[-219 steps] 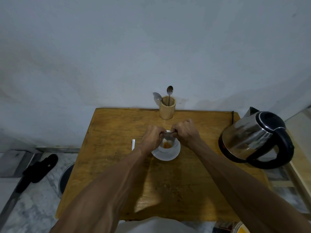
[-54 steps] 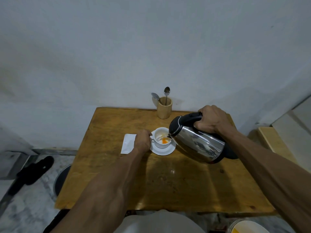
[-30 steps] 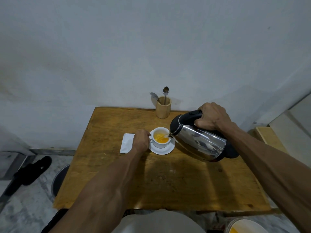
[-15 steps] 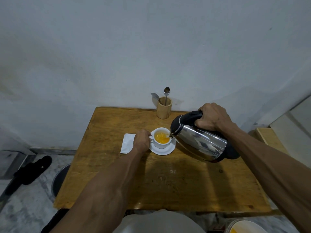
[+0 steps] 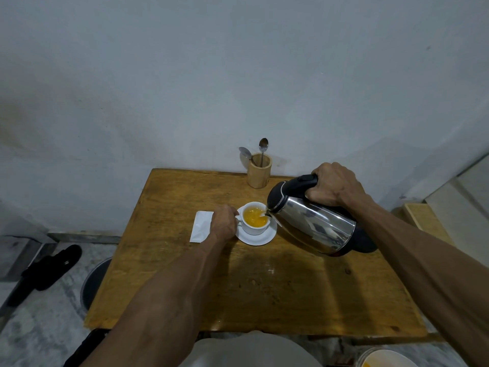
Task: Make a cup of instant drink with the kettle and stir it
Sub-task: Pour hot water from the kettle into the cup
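A white cup holding orange liquid stands on a white saucer near the middle of the wooden table. My left hand grips the cup's handle from the left. My right hand holds the black handle of a steel kettle, tilted left with its spout over the cup's right rim; a thin stream of water runs into the cup. A white sachet lies flat just left of my left hand.
A wooden holder with two spoons stands at the table's back edge against the wall. A dark round bin and a black sandal are on the floor at left. A white bucket sits at bottom right.
Since 7.3 s ago both hands left the sachet over the cup; the sachet now lies on the table. The kettle was picked up and tilted, and the cup has filled with orange liquid.
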